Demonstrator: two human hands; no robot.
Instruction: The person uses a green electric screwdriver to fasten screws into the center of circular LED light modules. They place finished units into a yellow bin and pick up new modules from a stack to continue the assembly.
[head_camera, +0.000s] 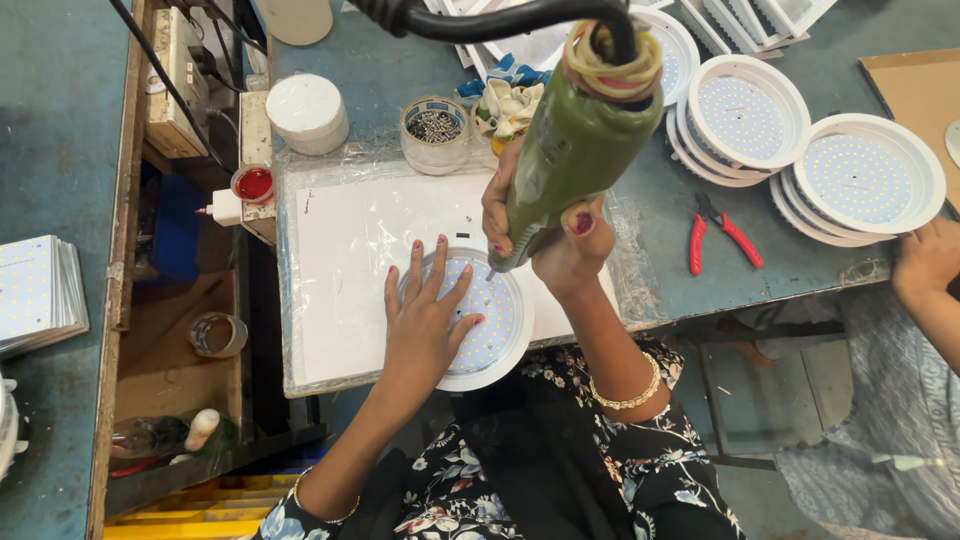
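Note:
A round white lamp housing (497, 330) with a dotted LED board inside lies on a white plastic-covered sheet (350, 250) at the table's near edge. My left hand (425, 325) lies flat on it, fingers spread. My right hand (560, 235) grips a green electric screwdriver (575, 140), held upright with its tip down over the housing's upper right part. A black cable (480, 20) runs from the tool's top, where rubber bands are wrapped.
A clear cup of screws (434, 130) and a white round container (307, 110) stand behind the sheet. Stacks of white LED housings (800, 140) and red-handled pliers (722, 235) lie to the right. Another person's hand (925, 260) rests at the right edge. Flat panels (40, 295) are stacked left.

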